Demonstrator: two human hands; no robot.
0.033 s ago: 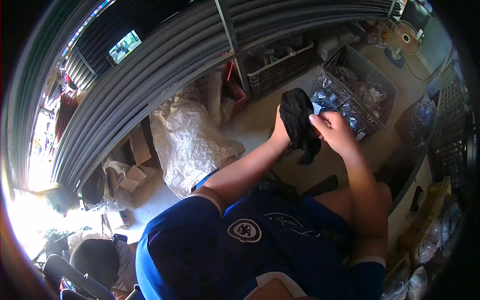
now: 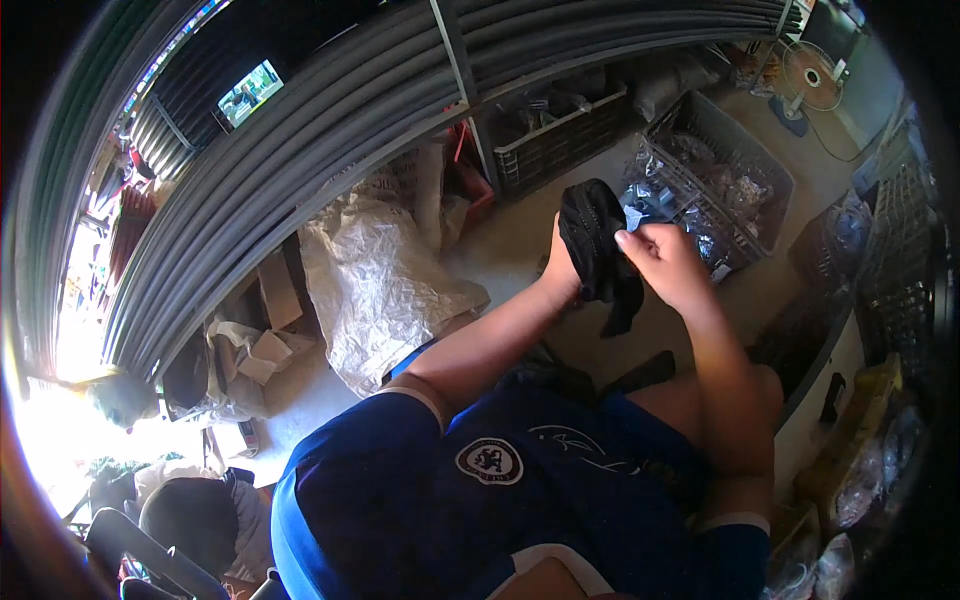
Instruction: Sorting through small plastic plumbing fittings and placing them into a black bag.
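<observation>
A black, crumpled cloth-like item [image 2: 595, 240] with a dotted line across it is held up in front of me. My left hand [image 2: 562, 262] grips it from the left, its fingers mostly hidden behind it. At the item's right edge, my right hand [image 2: 662, 258] has its thumb and bent fingers closed on the material. A loose end of it dangles below both hands. Just beyond, grey crates [image 2: 772, 200] hold small items in clear bags.
A white woven sack [image 2: 375, 280] lies left of my arms, under a rack of long grey tubes [image 2: 260, 200]. A black crate [image 2: 550, 160] sits behind. A standing fan [image 2: 810, 75] is at top right, yellow crates [image 2: 850, 450] at lower right, bright daylight at far left.
The dangling lower end of the black item has swung slightly and hangs a little lower. My right hand has shifted very slightly; otherwise little differs.
</observation>
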